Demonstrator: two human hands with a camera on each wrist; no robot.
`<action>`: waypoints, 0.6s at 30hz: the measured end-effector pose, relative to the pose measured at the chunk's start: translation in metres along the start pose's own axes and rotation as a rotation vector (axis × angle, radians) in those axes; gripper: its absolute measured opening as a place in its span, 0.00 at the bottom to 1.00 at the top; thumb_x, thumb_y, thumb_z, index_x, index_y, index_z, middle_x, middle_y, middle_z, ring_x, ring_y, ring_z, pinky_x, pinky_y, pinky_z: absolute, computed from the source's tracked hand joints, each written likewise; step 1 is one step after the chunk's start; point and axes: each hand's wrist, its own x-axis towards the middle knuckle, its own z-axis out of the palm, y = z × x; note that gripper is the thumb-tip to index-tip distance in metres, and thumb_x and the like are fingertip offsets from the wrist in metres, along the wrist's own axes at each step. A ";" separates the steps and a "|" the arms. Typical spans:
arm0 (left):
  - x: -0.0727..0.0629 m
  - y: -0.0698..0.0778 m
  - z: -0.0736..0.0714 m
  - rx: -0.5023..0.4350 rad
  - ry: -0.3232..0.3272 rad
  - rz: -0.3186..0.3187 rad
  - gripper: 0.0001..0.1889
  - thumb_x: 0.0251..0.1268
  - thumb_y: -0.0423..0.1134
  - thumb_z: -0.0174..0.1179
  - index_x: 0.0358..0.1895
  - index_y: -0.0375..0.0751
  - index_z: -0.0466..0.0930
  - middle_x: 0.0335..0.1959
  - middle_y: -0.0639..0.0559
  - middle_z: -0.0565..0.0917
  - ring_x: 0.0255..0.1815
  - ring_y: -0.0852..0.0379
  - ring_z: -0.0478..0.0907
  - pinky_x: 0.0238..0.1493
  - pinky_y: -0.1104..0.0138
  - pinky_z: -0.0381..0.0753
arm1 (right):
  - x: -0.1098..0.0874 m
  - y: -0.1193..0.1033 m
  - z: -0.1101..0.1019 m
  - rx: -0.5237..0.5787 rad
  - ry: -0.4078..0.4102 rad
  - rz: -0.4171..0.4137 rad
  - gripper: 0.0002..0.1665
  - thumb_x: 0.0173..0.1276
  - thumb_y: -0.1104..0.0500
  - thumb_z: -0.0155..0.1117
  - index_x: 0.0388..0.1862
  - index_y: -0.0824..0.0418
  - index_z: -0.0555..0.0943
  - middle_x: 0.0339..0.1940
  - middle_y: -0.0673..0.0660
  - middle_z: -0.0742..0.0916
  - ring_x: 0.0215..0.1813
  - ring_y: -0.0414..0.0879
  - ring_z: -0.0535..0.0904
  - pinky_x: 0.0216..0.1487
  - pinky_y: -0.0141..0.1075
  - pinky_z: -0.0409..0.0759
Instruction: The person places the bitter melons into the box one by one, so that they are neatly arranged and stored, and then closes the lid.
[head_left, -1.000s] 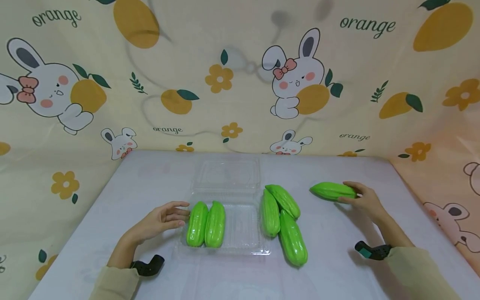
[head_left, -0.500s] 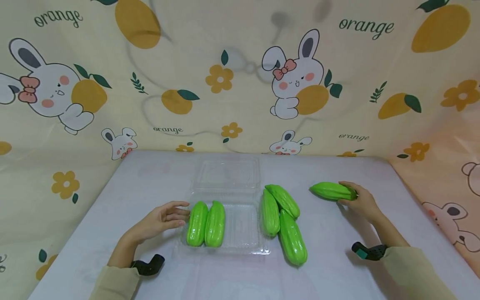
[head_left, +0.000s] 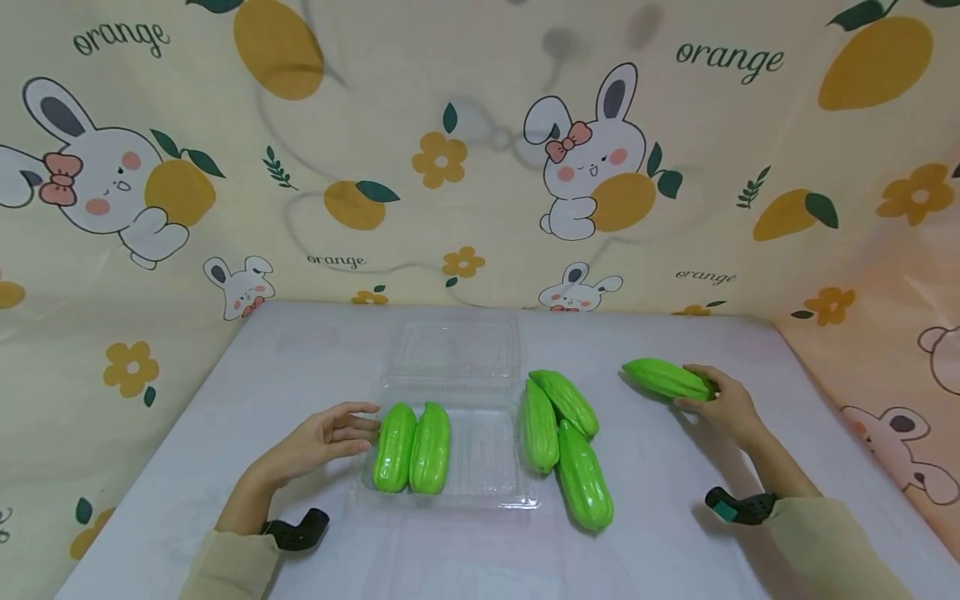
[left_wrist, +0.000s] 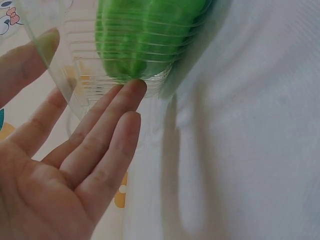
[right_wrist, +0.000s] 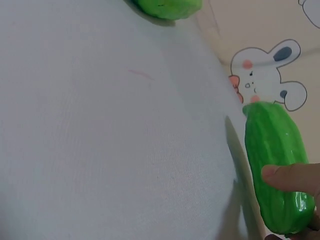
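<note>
My right hand (head_left: 726,407) grips the blunt end of a glossy green ridged gourd (head_left: 663,377) at the right of the table. In the right wrist view the thumb (right_wrist: 287,177) presses on that gourd's side, and the other fingers are mostly hidden. My left hand (head_left: 326,440) lies beside the left wall of a clear plastic clamshell box (head_left: 487,458), fingers loosely extended. In the left wrist view its fingertips reach the box's wall, seemingly touching it. Two similar gourds, one at the left (head_left: 394,448) and one beside it (head_left: 430,448), lie parallel inside the box's left half.
Right of the box, three more green gourds lie clustered: an upright one (head_left: 542,427), a slanted one (head_left: 570,403) and a nearer one (head_left: 585,479). The box's lid (head_left: 456,350) lies folded back behind it. A printed cloth backdrop (head_left: 480,208) rises at the table's (head_left: 660,533) far edge.
My right hand has shifted slightly left on the gourd and grips it more closely. The gourd's pointed end has swung a little away from me. My left hand has stayed still.
</note>
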 end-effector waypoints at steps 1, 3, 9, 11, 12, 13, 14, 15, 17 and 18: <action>0.000 0.000 0.000 0.001 0.000 0.000 0.33 0.69 0.41 0.58 0.70 0.30 0.58 0.65 0.26 0.71 0.64 0.33 0.73 0.57 0.68 0.81 | 0.000 0.000 0.000 0.004 0.005 0.000 0.43 0.64 0.53 0.67 0.71 0.68 0.61 0.70 0.78 0.65 0.67 0.73 0.61 0.64 0.66 0.62; 0.000 0.000 0.000 0.000 0.000 0.000 0.32 0.69 0.41 0.58 0.70 0.30 0.58 0.65 0.26 0.71 0.64 0.33 0.73 0.57 0.68 0.81 | -0.001 0.000 0.001 0.011 0.015 0.001 0.43 0.64 0.51 0.67 0.71 0.69 0.61 0.70 0.77 0.66 0.66 0.72 0.62 0.63 0.65 0.63; -0.001 0.001 0.000 -0.002 0.001 -0.002 0.33 0.68 0.41 0.58 0.70 0.30 0.57 0.65 0.26 0.71 0.63 0.33 0.73 0.56 0.68 0.81 | -0.006 -0.003 0.002 0.043 0.009 0.005 0.45 0.64 0.46 0.67 0.70 0.71 0.62 0.68 0.75 0.70 0.62 0.65 0.67 0.57 0.54 0.69; -0.001 0.001 0.000 0.000 0.002 -0.002 0.33 0.68 0.42 0.58 0.70 0.30 0.57 0.65 0.26 0.71 0.63 0.33 0.74 0.56 0.68 0.81 | -0.007 -0.004 0.002 0.040 0.006 0.003 0.45 0.64 0.46 0.67 0.69 0.71 0.63 0.66 0.74 0.72 0.60 0.62 0.69 0.54 0.47 0.70; -0.001 0.001 0.000 0.000 0.002 -0.002 0.33 0.68 0.42 0.58 0.70 0.30 0.57 0.65 0.26 0.71 0.63 0.33 0.74 0.56 0.68 0.81 | -0.008 -0.004 0.003 0.035 0.006 0.005 0.45 0.64 0.45 0.67 0.69 0.71 0.64 0.66 0.74 0.73 0.60 0.60 0.70 0.52 0.44 0.71; -0.001 0.001 0.000 0.002 0.002 -0.001 0.33 0.68 0.42 0.58 0.70 0.30 0.57 0.65 0.26 0.71 0.63 0.33 0.74 0.56 0.68 0.81 | -0.009 -0.005 0.003 0.032 0.006 0.004 0.45 0.63 0.45 0.67 0.69 0.71 0.64 0.65 0.74 0.73 0.59 0.59 0.70 0.51 0.41 0.70; -0.001 0.001 0.000 0.002 0.002 0.000 0.33 0.68 0.41 0.58 0.70 0.30 0.57 0.65 0.26 0.71 0.63 0.33 0.74 0.56 0.68 0.81 | -0.009 -0.006 0.003 0.032 0.006 0.005 0.45 0.63 0.45 0.68 0.69 0.71 0.64 0.65 0.73 0.73 0.58 0.58 0.70 0.50 0.39 0.70; -0.001 0.001 0.000 0.002 0.002 0.000 0.33 0.69 0.41 0.58 0.70 0.30 0.57 0.65 0.26 0.71 0.63 0.33 0.74 0.56 0.68 0.81 | -0.009 -0.007 0.003 0.030 0.007 0.005 0.45 0.63 0.45 0.68 0.68 0.71 0.64 0.65 0.73 0.74 0.58 0.57 0.71 0.49 0.37 0.69; -0.001 0.000 0.000 0.001 0.001 0.002 0.33 0.69 0.41 0.58 0.70 0.30 0.57 0.65 0.26 0.71 0.64 0.33 0.74 0.56 0.68 0.81 | -0.010 -0.009 0.004 0.041 0.005 0.007 0.45 0.63 0.45 0.68 0.68 0.71 0.64 0.65 0.74 0.74 0.58 0.57 0.71 0.48 0.35 0.69; 0.000 0.000 0.000 -0.001 0.001 0.002 0.33 0.69 0.41 0.58 0.70 0.30 0.57 0.65 0.26 0.71 0.64 0.33 0.74 0.56 0.69 0.81 | -0.011 -0.010 0.004 0.042 0.006 0.011 0.44 0.63 0.45 0.68 0.68 0.71 0.64 0.65 0.74 0.74 0.58 0.56 0.71 0.47 0.33 0.69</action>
